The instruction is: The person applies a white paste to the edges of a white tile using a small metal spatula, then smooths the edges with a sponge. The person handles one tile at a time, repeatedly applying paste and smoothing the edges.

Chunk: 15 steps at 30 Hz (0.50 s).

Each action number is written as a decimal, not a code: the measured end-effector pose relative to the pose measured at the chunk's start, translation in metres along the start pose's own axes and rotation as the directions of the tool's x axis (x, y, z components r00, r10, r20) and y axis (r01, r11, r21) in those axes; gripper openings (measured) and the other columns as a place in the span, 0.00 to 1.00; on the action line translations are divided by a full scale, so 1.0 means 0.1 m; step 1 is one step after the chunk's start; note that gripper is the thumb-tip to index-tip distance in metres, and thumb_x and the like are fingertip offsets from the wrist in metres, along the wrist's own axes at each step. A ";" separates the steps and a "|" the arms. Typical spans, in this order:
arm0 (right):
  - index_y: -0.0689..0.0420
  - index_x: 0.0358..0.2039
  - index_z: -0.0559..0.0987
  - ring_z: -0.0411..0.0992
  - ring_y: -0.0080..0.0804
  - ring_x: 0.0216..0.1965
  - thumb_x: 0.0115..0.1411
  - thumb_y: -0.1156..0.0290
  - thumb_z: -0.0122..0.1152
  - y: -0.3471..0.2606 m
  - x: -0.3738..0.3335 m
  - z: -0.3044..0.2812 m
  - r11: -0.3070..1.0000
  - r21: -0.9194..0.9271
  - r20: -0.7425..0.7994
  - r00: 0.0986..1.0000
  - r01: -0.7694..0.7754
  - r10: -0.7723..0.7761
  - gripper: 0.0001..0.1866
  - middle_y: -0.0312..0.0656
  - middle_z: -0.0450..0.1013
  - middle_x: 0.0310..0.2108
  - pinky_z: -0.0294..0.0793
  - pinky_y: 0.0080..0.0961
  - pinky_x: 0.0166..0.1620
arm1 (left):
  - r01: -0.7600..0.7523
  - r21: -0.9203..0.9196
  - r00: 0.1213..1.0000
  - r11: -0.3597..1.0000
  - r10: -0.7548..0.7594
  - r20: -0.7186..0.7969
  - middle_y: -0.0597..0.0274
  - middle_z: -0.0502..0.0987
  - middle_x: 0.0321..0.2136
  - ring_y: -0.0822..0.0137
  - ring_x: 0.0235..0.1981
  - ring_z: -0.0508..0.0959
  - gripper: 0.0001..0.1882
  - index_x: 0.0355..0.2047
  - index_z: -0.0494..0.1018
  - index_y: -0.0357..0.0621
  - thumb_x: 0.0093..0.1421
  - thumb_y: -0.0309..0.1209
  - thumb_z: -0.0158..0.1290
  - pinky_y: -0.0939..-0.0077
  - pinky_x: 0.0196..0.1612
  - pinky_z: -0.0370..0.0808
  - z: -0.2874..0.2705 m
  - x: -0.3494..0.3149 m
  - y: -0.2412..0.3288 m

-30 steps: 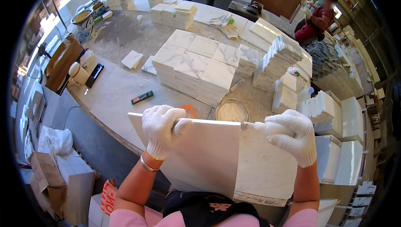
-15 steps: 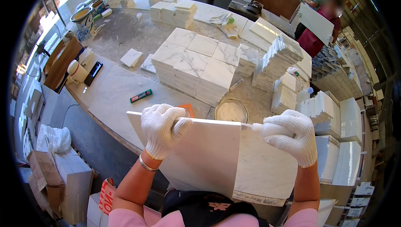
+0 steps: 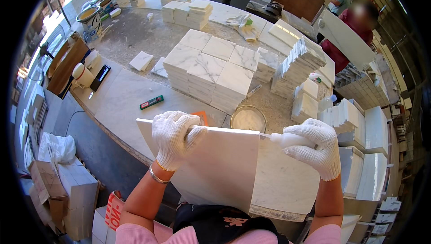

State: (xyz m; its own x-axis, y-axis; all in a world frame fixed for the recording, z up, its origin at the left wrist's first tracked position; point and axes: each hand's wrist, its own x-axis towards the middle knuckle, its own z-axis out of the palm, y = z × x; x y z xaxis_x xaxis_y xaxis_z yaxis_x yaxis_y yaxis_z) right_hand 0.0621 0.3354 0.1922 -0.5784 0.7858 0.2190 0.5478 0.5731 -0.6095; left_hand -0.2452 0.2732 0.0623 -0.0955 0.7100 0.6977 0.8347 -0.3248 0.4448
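Observation:
My left hand [image 3: 173, 141], in a white knit glove, is closed around the top edge of a large white stone tile [image 3: 220, 167]. The tile stands tilted in front of my body at the table's near edge. In my gloved right hand [image 3: 318, 147] lies a small white squeeze bottle [image 3: 292, 140], held sideways. Its thin nozzle points left and meets the tile's top right corner, as far as I can see. Just beyond the tile, a round metal-rimmed dish [image 3: 248, 119] of pale material sits near an orange piece [image 3: 202, 117], partly hidden by my left hand.
Stacked marble tiles [image 3: 208, 66] fill the table's middle, with further tile stacks [image 3: 296, 66] to the right. Left are a green box [image 3: 151, 102], a phone [image 3: 100, 78], a mug [image 3: 83, 76] and a bucket [image 3: 89, 18]. A co-worker [image 3: 359, 24] carries a slab [image 3: 348, 37] at far right.
My hands, the tile and the bottle stay almost still. At the far right the co-worker and the carried slab have shifted rightward, and another person behind shows more.

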 end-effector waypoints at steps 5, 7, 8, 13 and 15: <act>0.57 0.37 0.88 0.78 0.35 0.29 0.42 0.66 0.79 -0.02 0.01 0.00 1.000 0.007 0.000 1.000 -0.009 0.009 0.19 0.42 0.80 0.28 0.76 0.30 0.35 | 0.000 0.009 1.000 1.000 0.000 -0.007 0.61 0.77 0.23 0.56 0.27 0.77 0.16 0.26 0.79 0.48 0.62 0.46 0.56 0.62 0.37 0.68 0.01 -0.01 -0.01; 0.57 0.37 0.88 0.78 0.35 0.29 0.43 0.66 0.79 -0.03 0.02 0.00 1.000 0.001 0.001 1.000 -0.006 0.006 0.19 0.42 0.81 0.28 0.76 0.30 0.35 | -0.005 0.009 1.000 1.000 0.005 -0.015 0.61 0.77 0.23 0.56 0.27 0.77 0.16 0.26 0.79 0.48 0.63 0.46 0.56 0.62 0.37 0.68 0.02 -0.01 -0.01; 0.57 0.37 0.88 0.78 0.35 0.29 0.43 0.66 0.79 -0.03 0.02 0.00 1.000 -0.002 0.002 1.000 -0.004 0.004 0.19 0.42 0.81 0.28 0.76 0.30 0.35 | -0.004 0.011 1.000 1.000 0.004 -0.014 0.61 0.77 0.23 0.56 0.27 0.77 0.17 0.26 0.79 0.48 0.63 0.46 0.56 0.62 0.36 0.68 0.01 -0.01 -0.01; 0.58 0.36 0.88 0.77 0.35 0.28 0.43 0.66 0.79 -0.01 0.02 0.01 1.000 0.002 -0.011 1.000 0.024 -0.024 0.18 0.42 0.80 0.27 0.76 0.30 0.34 | -0.004 0.005 1.000 1.000 0.004 -0.017 0.61 0.77 0.23 0.55 0.27 0.77 0.17 0.26 0.78 0.48 0.63 0.46 0.55 0.62 0.36 0.67 0.01 0.00 0.00; 0.58 0.37 0.87 0.77 0.35 0.28 0.43 0.66 0.79 0.00 0.02 0.01 1.000 -0.002 -0.010 1.000 0.027 -0.027 0.19 0.42 0.80 0.26 0.75 0.29 0.34 | -0.006 0.007 1.000 1.000 0.006 -0.017 0.61 0.77 0.23 0.56 0.27 0.77 0.17 0.26 0.78 0.48 0.63 0.46 0.55 0.62 0.36 0.67 0.02 -0.01 -0.01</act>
State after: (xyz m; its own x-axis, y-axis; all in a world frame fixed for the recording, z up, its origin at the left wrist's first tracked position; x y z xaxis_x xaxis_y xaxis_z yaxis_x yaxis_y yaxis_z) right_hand 0.0605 0.3366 0.1920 -0.5872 0.7721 0.2429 0.5331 0.5947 -0.6017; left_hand -0.2445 0.2742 0.0605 -0.0995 0.6975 0.7097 0.8389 -0.3247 0.4368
